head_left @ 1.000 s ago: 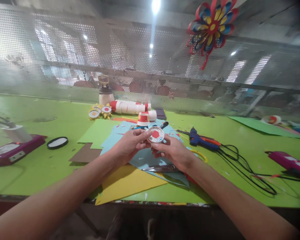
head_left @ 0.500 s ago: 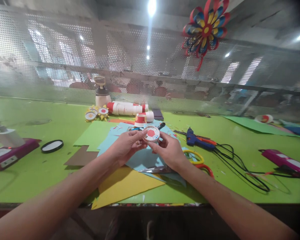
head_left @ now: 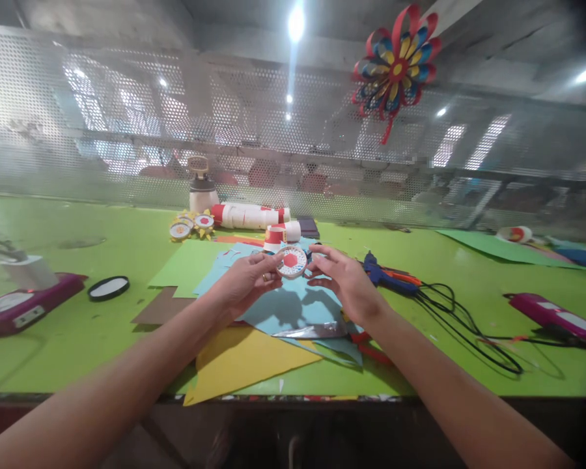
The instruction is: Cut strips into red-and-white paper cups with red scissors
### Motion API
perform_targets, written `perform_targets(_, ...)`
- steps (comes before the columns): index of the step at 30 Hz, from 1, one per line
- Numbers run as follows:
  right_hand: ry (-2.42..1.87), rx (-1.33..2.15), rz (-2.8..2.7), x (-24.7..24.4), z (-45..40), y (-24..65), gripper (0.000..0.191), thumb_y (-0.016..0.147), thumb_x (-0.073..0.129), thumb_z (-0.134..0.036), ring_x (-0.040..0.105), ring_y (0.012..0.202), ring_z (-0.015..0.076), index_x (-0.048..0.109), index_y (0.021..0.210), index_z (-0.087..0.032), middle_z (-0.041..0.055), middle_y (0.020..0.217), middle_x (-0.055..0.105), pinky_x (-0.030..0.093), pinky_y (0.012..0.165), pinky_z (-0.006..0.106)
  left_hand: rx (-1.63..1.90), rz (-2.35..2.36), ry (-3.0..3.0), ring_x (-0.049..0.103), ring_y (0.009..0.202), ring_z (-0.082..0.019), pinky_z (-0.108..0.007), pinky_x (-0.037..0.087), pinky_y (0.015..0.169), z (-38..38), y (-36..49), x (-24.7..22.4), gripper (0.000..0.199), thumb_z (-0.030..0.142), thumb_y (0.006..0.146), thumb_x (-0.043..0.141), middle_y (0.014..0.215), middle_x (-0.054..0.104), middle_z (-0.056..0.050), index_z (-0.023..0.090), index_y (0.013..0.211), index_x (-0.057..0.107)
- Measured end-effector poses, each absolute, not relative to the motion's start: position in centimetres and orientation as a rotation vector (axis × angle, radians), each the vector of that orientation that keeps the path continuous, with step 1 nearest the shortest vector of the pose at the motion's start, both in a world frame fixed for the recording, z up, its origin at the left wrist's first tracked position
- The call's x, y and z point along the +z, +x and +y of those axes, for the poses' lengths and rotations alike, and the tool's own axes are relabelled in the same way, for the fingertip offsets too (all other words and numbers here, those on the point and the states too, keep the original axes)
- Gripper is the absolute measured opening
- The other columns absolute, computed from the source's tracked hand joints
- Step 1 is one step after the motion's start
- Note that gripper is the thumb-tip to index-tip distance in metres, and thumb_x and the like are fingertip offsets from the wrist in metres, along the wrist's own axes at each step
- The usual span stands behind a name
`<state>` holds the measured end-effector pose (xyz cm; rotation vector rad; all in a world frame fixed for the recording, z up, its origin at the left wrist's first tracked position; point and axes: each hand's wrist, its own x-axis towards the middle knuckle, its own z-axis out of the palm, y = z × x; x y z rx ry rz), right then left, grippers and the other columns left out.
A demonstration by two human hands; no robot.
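Observation:
My left hand [head_left: 254,280] pinches the left edge of a small round white disc [head_left: 297,263], which has a red hexagon in its middle and speckled red and blue marks around it. It looks like the cut-off bottom of a paper cup and is tilted to face me. Just right of the disc, my right hand [head_left: 344,280] has its fingers apart; whether a fingertip touches the rim I cannot tell. Below both hands lie light blue paper [head_left: 273,312] and scissors [head_left: 312,331], their handles partly hidden by my right wrist.
Behind the disc are a red-and-white paper cup [head_left: 274,238] and a row of stacked cups [head_left: 249,215]. Yellow-fringed discs [head_left: 204,222] lie left of them. A blue glue gun [head_left: 390,277] with black cables is at right; power strips [head_left: 551,316] and a black-rimmed lid [head_left: 108,288] flank the papers.
My right hand has let go of the disc and moved slightly right, its fingers spreading. The left hand still holds the disc, which has shifted a little left.

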<state>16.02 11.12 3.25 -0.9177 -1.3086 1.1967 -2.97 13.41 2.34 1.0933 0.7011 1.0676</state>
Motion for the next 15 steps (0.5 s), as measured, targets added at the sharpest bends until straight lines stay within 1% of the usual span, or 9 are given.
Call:
perform_targets(2,-0.939,1.203,-1.309,3.32,11.28,16.13,0.036,0.075,0.07,-0.043,0.057,0.075,0.0161,0.062,0.099,-0.018,0.0035,0.08,0.061,0.048,0.067,0.031,1.037,0.703,1.112,0.054,0.071,-0.011,-0.026,0.043,0.07,13.5,-2.97,2.27,0.028,0.036,0.074,0.074,0.08,0.065,-0.008,0.01,0.082,0.069)
perform_targets(4,-0.951,1.241,-1.337,3.21,11.36,16.08,0.032,0.075,0.07,-0.043,0.057,0.074,0.0155,0.063,0.094,-0.018,0.003,0.078,0.061,0.048,0.064,0.029,0.999,0.709,1.128,0.054,0.069,-0.01,-0.025,0.043,0.068,13.54,-2.91,2.2,0.028,0.037,0.074,0.074,0.082,0.066,-0.008,0.011,0.085,0.07)
perform_targets(7,-0.987,1.28,-1.344,2.98,11.37,15.97,0.031,0.074,0.071,-0.04,0.056,0.067,0.0133,0.063,0.095,-0.018,0.0023,0.076,0.062,0.046,0.057,0.026,0.949,0.704,1.135,0.057,0.069,-0.01,-0.024,0.044,0.066,13.51,-2.74,2.06,0.027,0.035,0.074,0.075,0.081,0.067,-0.008,0.011,0.083,0.069)
perform_targets(10,-1.01,1.302,-1.317,2.8,11.46,16.05,0.035,0.072,0.075,-0.036,0.051,0.058,0.0101,0.064,0.099,-0.017,0.0016,0.074,0.063,0.042,0.05,0.024,0.915,0.694,1.132,0.058,0.07,-0.01,-0.022,0.044,0.065,13.49,-2.65,1.92,0.026,0.034,0.073,0.076,0.082,0.067,-0.008,0.011,0.084,0.069)
perform_targets(12,-0.977,1.351,-1.306,2.7,11.6,16.19,0.038,0.07,0.077,-0.035,0.05,0.057,0.0095,0.064,0.1,-0.017,0.002,0.076,0.064,0.042,0.05,0.024,0.91,0.688,1.145,0.058,0.07,-0.01,-0.022,0.044,0.065,13.48,-2.64,1.9,0.027,0.035,0.074,0.074,0.083,0.068,-0.009,0.011,0.086,0.069)
perform_targets(15,-0.932,1.389,-1.265,2.6,11.85,16.37,0.038,0.068,0.078,-0.036,0.054,0.06,0.0109,0.065,0.098,-0.017,0.003,0.078,0.065,0.045,0.053,0.026,0.932,0.714,1.151,0.058,0.068,-0.012,-0.024,0.045,0.064,13.33,-2.63,2.1,0.032,0.041,0.076,0.071,0.081,0.067,-0.008,0.012,0.089,0.068)
